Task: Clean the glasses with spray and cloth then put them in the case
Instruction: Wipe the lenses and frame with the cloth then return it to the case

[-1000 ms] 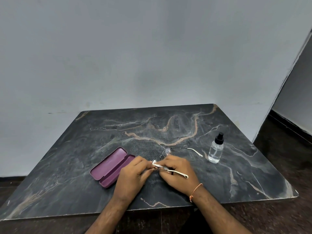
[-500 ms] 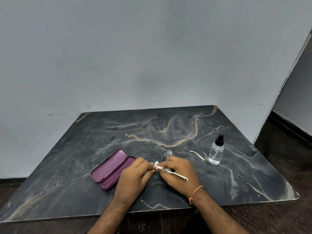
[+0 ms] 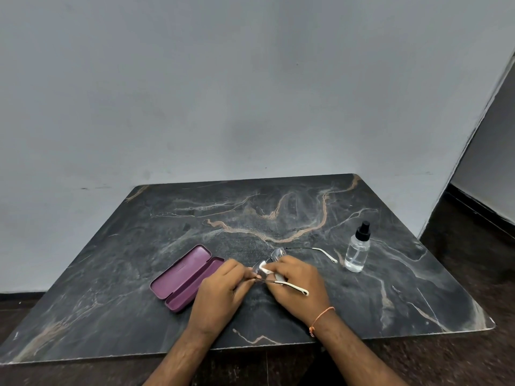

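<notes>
Near lens of the glasses point(image 3: 278, 254) mostly covered by the white cloth point(image 3: 264, 268) and both hands. Most of the cloth buried under the right hand point(image 3: 299, 285). Fingertips of the left hand point(image 3: 220, 291) hidden where they meet the frame. Forearms cut off at the bottom edge. Table point(image 3: 278, 213) near-left corner cropped by the left edge.
</notes>
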